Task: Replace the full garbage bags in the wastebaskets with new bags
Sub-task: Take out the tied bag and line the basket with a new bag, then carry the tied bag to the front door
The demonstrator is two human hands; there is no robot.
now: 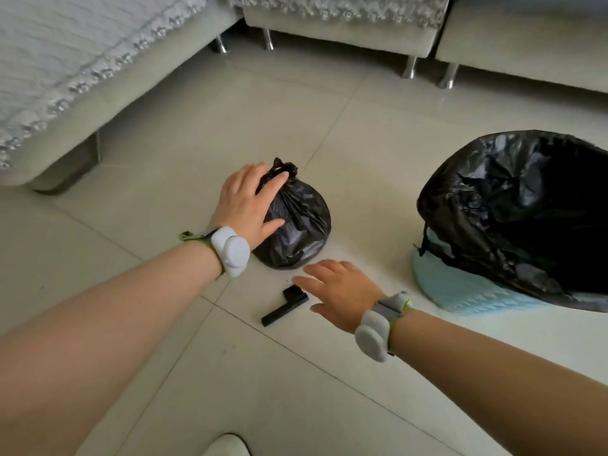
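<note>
Left hand (245, 200) spread, resting against the upright tied bag (296, 222), knot up; right hand (339, 291) spread above the roll (284, 306), which lies diagonally.

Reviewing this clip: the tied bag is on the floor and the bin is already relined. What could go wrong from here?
1. The left hand lies open against the tied bag, not closed on its knot; lifted this way, it may slip.
2. The roll of bags lies loose on the floor tiles under the right hand, near the person's shoe, and might be stepped on.
3. The new liner hangs unevenly over the blue wastebasket and could slide in.
</note>
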